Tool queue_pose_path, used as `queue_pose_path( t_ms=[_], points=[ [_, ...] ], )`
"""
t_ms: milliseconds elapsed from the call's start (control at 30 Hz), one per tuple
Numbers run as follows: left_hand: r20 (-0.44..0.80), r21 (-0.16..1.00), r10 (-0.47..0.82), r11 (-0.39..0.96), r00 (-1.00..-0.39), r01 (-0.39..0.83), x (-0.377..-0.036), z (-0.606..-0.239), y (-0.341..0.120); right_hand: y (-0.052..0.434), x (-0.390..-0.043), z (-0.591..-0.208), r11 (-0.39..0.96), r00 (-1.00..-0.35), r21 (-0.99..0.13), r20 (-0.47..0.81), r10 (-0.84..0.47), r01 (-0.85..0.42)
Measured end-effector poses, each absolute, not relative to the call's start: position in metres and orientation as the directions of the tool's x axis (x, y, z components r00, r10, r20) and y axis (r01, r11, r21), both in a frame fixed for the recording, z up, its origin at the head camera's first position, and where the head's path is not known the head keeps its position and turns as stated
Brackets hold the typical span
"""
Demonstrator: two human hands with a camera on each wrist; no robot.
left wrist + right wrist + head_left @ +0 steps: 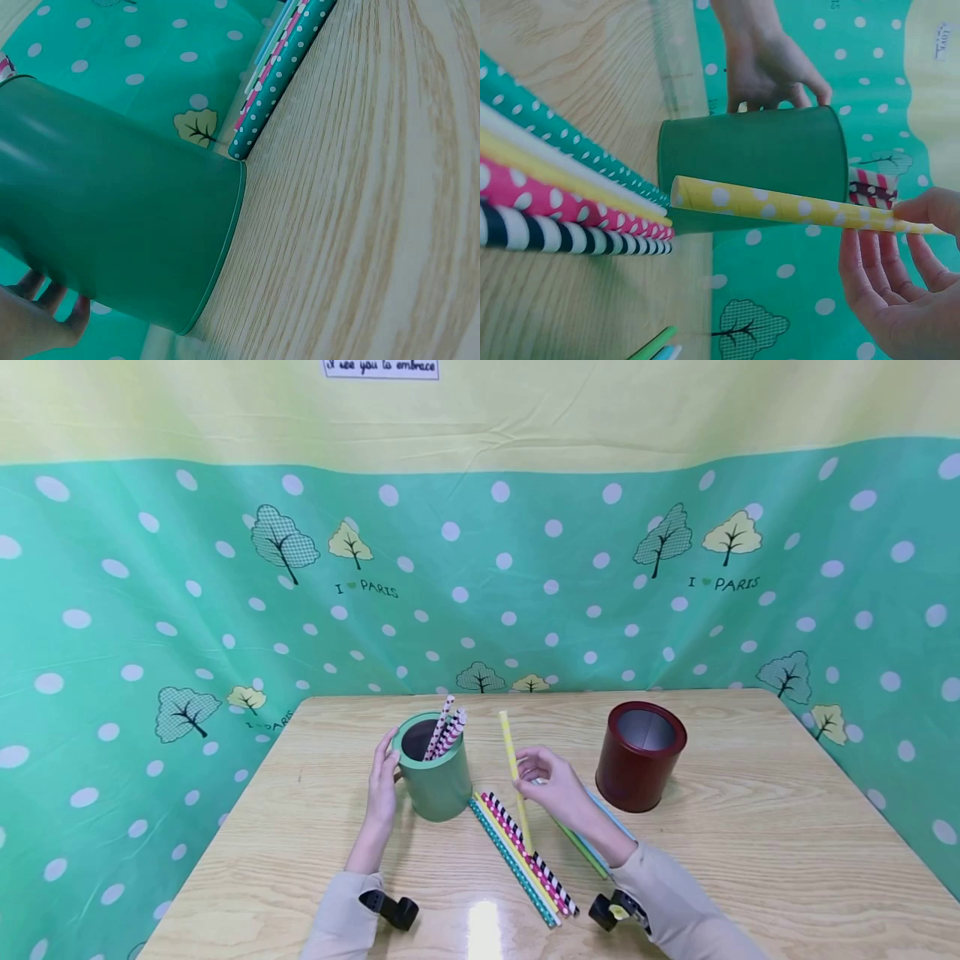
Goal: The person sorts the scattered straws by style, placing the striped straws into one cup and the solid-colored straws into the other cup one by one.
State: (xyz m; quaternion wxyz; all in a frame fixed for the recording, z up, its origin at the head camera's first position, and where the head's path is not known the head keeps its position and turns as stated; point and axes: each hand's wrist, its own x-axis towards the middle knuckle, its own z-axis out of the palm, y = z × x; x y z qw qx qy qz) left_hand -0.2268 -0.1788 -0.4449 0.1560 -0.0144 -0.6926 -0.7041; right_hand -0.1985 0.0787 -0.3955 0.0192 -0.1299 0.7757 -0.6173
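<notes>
My left hand (382,781) holds the left side of a green can (438,789), its fingers and thumb against the wall near the rim. The can stands upright on the table, with several pink-and-white patterned paper straws (450,735) leaning inside it. To the right of the can, my right hand (551,781) pinches a yellow paper straw with white dots (772,205) between thumb and fingers. This straw is near upright, its lower end over the loose straws. In the right wrist view it crosses in front of the can.
Between the hands lies a row of paper straws: teal dotted (510,860), white, yellow, pink dotted (540,868) and black-and-white striped (555,885). A green straw (585,852) and blue ones lie partly under the right forearm. A dark red can (636,768) stands at right.
</notes>
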Motion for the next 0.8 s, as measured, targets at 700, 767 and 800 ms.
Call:
queue_pose_path(
  t_ms=[700, 767, 800],
  points=[
    [0.239, 0.97, -0.206, 0.011, -0.949, 0.242, -0.227, -0.446, -0.179, 0.068, -0.197, -0.364, -0.02, -0.961, -0.976, 0.217, -0.17, -0.217],
    [0.237, 0.971, -0.206, 0.011, -0.949, 0.24, -0.227, -0.446, -0.179, 0.067, -0.197, -0.361, -0.037, -0.961, -0.976, 0.22, -0.166, -0.217],
    [0.236, 0.971, -0.205, 0.011, -0.95, 0.239, -0.227, -0.445, -0.178, 0.067, -0.197, -0.359, -0.043, -0.961, -0.975, 0.22, -0.164, -0.216]
  ],
)
